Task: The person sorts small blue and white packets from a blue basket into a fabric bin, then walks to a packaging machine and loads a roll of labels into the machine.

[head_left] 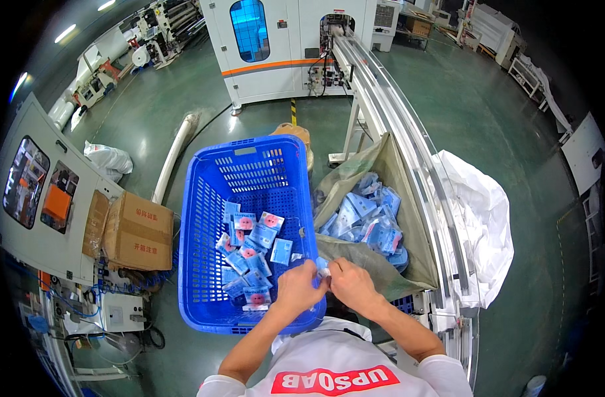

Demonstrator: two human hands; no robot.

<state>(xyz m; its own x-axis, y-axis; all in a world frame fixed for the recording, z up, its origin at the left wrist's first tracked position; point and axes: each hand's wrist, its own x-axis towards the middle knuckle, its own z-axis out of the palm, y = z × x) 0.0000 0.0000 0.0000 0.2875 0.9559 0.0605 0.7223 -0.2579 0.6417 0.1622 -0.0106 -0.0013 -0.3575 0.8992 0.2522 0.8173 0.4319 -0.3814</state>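
Over the right rim of a blue plastic basket (203, 278), my left hand (298, 287) and my right hand (353, 283) meet with bent fingers. Between their fingertips they pinch a small whitish, film-like piece (323, 270), mostly hidden, so its exact kind is unclear. Inside the basket lies a loose heap of small blue-and-white tissue packs (264, 235), several with a pink round figure. Just right of my hands gapes a greenish-grey fabric sack (411, 245), partly filled with blue packs and crumpled clear film (365, 218).
A conveyor (398, 109) runs from the white machine (266, 66) down along the sack's right side. Beyond it slumps a large white bag (481, 225). Left of the basket stand a cardboard box (138, 231) and another machine cabinet (51, 198). A long white roll (173, 159) leans nearby.
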